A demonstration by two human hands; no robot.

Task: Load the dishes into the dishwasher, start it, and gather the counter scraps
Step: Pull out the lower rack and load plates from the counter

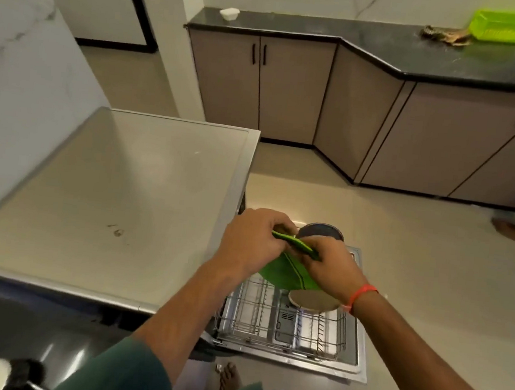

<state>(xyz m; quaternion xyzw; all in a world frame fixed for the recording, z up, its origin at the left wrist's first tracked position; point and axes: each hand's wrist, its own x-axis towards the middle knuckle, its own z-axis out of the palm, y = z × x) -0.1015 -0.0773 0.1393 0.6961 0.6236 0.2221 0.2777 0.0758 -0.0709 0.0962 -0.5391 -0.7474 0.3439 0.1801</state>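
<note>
My left hand [253, 241] and right hand [331, 265] both grip the green plate [283, 271] above the dishwasher's wire rack [269, 321].

So the wire dishwasher rack [284, 323] sits pulled out on the open dishwasher door [357, 358], steel-topped counter [108, 196] to its left, and way behind it the black stone worktop [390, 47] carries a green plastic basket [505, 25] with brown scraps [447, 35] just left of that.
</note>
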